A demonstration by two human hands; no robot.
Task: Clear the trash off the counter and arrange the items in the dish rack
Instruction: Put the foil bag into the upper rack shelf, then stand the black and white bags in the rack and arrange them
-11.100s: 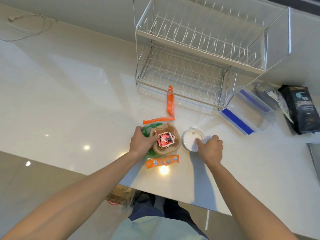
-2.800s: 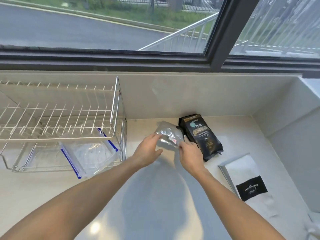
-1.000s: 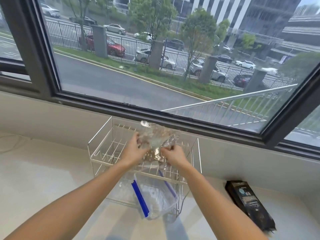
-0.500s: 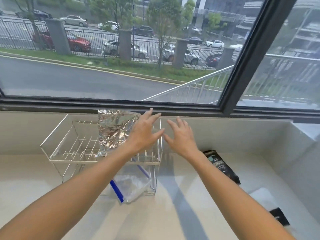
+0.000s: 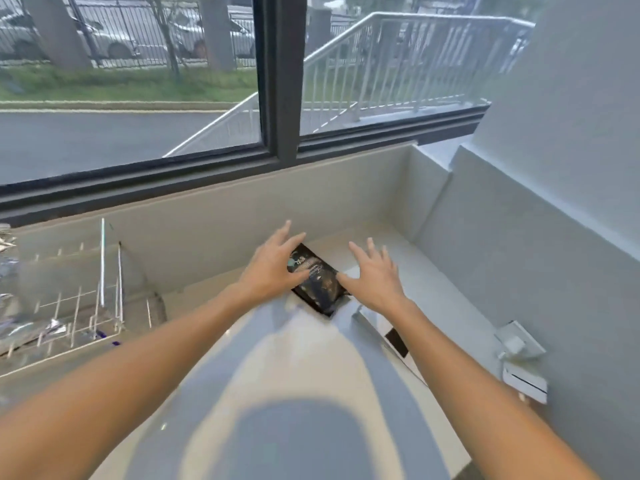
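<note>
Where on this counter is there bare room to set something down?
Free: the wide counter stretch between the dish rack and the white pouch, nearer than the hands. Crowded: the far right corner, where the left hand and right hand flank the black bag.

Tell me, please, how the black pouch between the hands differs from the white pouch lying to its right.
The black pouch is dark with pale printing, while the white pouch is pale with a small black label. The black pouch lies farther back between the left hand and right hand; the white pouch lies nearer, largely hidden under the right forearm. Both lie flat on the counter, untouched as far as shows.
</note>
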